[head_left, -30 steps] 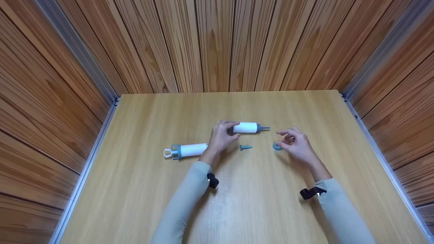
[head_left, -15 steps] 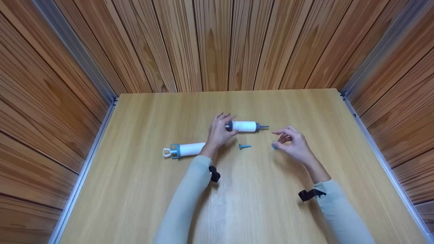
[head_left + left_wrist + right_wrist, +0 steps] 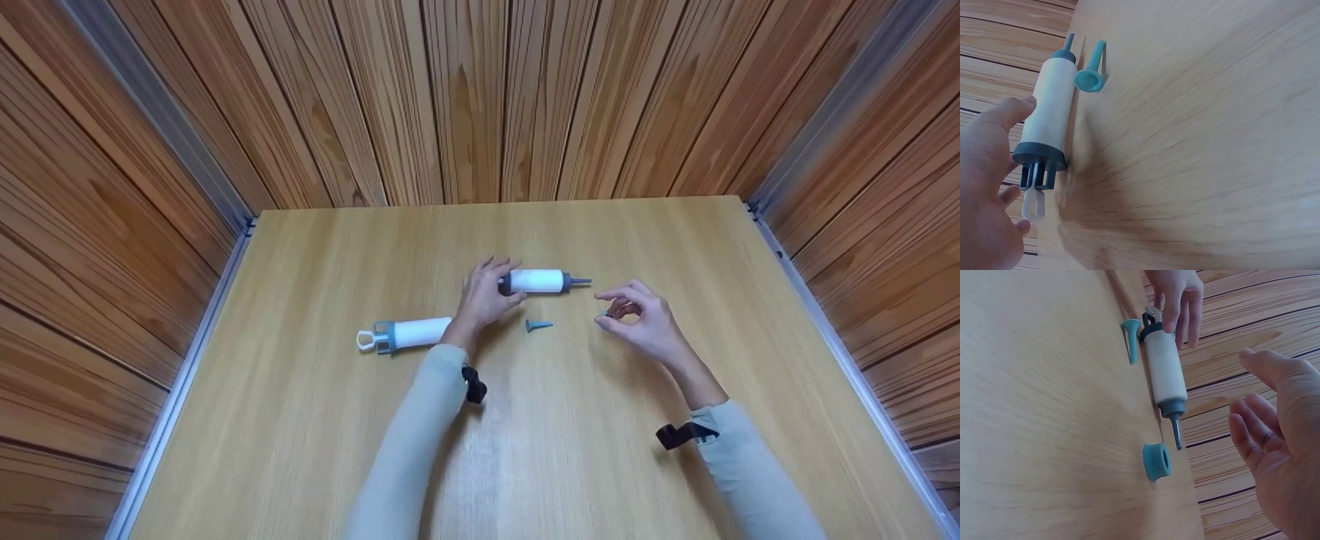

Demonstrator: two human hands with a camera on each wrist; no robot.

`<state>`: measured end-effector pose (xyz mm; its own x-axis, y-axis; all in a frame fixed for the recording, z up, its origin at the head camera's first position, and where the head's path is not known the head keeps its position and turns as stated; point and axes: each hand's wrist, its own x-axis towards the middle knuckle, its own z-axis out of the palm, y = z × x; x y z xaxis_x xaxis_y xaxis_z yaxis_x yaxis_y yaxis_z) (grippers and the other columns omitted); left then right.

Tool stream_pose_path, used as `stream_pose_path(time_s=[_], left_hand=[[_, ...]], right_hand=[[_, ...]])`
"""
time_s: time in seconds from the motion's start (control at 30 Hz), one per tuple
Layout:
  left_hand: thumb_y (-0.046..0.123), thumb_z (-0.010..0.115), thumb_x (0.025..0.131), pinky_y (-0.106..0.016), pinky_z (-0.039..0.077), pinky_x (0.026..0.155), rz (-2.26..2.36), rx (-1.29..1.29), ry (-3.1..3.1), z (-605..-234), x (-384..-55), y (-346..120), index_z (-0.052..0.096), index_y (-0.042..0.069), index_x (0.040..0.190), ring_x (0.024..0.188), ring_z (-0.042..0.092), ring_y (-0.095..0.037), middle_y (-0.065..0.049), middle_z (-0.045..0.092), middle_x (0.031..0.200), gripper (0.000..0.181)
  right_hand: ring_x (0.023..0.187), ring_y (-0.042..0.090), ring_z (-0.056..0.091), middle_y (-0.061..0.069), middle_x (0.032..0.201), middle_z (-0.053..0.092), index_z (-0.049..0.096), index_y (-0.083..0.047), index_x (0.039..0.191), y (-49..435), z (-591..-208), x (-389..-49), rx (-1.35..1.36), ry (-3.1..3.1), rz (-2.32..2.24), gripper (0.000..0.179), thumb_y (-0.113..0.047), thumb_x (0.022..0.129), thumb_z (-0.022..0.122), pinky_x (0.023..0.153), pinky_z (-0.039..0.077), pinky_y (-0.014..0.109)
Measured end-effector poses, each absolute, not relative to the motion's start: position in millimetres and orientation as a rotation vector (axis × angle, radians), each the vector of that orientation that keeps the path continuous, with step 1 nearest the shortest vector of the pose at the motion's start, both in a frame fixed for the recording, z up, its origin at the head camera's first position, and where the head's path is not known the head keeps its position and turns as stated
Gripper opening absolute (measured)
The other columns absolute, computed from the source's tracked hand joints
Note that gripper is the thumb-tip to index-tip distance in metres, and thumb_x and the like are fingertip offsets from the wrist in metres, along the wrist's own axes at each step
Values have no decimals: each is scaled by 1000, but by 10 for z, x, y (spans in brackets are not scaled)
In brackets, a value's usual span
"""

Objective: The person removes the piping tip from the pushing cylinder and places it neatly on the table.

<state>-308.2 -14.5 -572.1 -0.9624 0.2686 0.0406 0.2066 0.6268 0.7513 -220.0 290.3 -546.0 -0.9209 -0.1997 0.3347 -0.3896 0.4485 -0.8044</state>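
I'm reading a boxed-in work booth; lab or workshop around it, I can't tell. Wood-plank-patterned walls (image 3: pixel 465 97) behind the far edge of the table (image 3: pixel 570 450) and beyond both side edges. Grey metal rails (image 3: pixel 187 367) run along left and right table edges; metal posts (image 3: pixel 157 112) rise from both far corners.

Taking your one teal nozzle (image 3: pixel 537 325) as the clock's centre in the head view, you have two white-barrelled syringes: the dark-collared syringe (image 3: pixel 540 281) at twelve, the teal-collared syringe (image 3: pixel 421 332) at nine. You also have one teal ring (image 3: pixel 1152 463) at three, two hands (left hand (image 3: pixel 486 296) at ten, right hand (image 3: pixel 649 322) at three), two black wrist cameras (image 3: pixel 474 385) (image 3: pixel 679 435) at eight and four, one wooden table (image 3: pixel 300 450) and three plank walls (image 3: pixel 82 225) (image 3: pixel 465 105) (image 3: pixel 885 247).
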Motion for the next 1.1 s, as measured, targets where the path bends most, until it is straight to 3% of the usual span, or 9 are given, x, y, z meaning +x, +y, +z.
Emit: stream_pose_path(time_s=[0.2, 0.43, 0.67, 0.77, 0.9, 1.1], left_hand=[[24, 84, 103, -67, 26, 140, 1213, 385, 2788, -5722, -3081, -151, 61, 23, 163, 171, 37, -41, -12, 54, 175, 64], [24, 89, 99, -60, 38, 134, 1152, 335, 2846, -5745, -3060, -170, 65, 25, 160, 160, 51, -36, -11, 63, 167, 65], [24, 91, 96, -59, 41, 131, 1156, 309, 2866, -5757, -3044, -174, 68, 24, 157, 156, 55, -35, -12, 65, 163, 65], [23, 91, 97, -57, 43, 132, 1151, 301, 2863, -5755, -3043, -167, 69, 23, 155, 155, 56, -35, -12, 65, 163, 62], [20, 88, 100, -55, 47, 131, 1152, 282, 2843, -5748, -3045, -157, 71, 24, 153, 155, 58, -34, -13, 63, 164, 56], [18, 84, 103, -54, 50, 130, 1152, 280, 2829, -5737, -3045, -147, 76, 26, 146, 154, 59, -34, -11, 63, 163, 44]], right_hand=[[95, 9, 71, -11, 111, 67, 80, 2, 125, 2867, -5417, -2198, 565, -2417, 1531, 37, 11, 89, 87, 88, 61, 13], [104, 10, 75, -14, 116, 73, 78, 7, 125, 2842, -5391, -2212, 617, -2325, 1592, 40, 15, 87, 87, 93, 63, 16], [114, 6, 76, 23, 120, 76, 76, 8, 129, 2812, -5359, -2216, 673, -2269, 1621, 45, 19, 86, 84, 98, 62, 17], [120, 5, 75, 30, 125, 73, 73, 9, 133, 2807, -5349, -2218, 699, -2247, 1641, 49, 20, 86, 83, 101, 62, 17], [126, 3, 73, 23, 131, 74, 70, 11, 137, 2811, -5349, -2225, 724, -2213, 1664, 54, 23, 85, 82, 102, 62, 18], [130, 1, 71, 0, 138, 75, 69, 12, 138, 2815, -5334, -2222, 744, -2196, 1681, 55, 23, 85, 81, 104, 62, 19]])
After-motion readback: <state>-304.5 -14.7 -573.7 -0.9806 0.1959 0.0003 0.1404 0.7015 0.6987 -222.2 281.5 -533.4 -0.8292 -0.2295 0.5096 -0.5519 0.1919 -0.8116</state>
